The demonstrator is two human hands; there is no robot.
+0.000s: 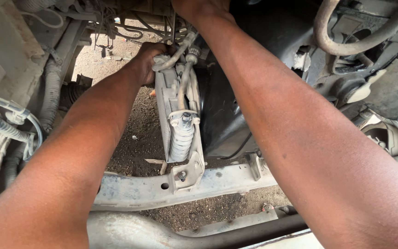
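Your left hand (149, 62) is curled tight around the top corner of the radiator (173, 115), the thin finned panel that stands on edge in the middle of the engine bay. The fingers wrap over the panel's upper end, where a pale hose (173, 57) bends across them. Your right hand (199, 8) reaches past the top of the radiator and runs out of view at the upper edge, so you cannot tell whether it is spread or gripping anything; only the wrist and forearm show, crossing above the black shroud (219, 115) that sits against the right face of the radiator.

A thin metal pipe (184, 85) runs down the radiator's near edge to a ribbed grey cylinder (181, 138) fixed low on it. Below that cylinder a small bracket with a bolt (182, 174) joins the radiator's foot to the dusty crossbeam (134, 189) that lies across the bay. A second, rounder bar (130, 230) lies below the crossbeam, nearer to you.

Left of the radiator, past your left forearm, corrugated cable sleeves (1, 127) hang along the pale body panel. Right of the radiator, beyond the shroud, a thick rubber hose (346, 46) curves over dark engine parts. Under the radiator, bare gravelly ground (139, 129) shows through the open frame.
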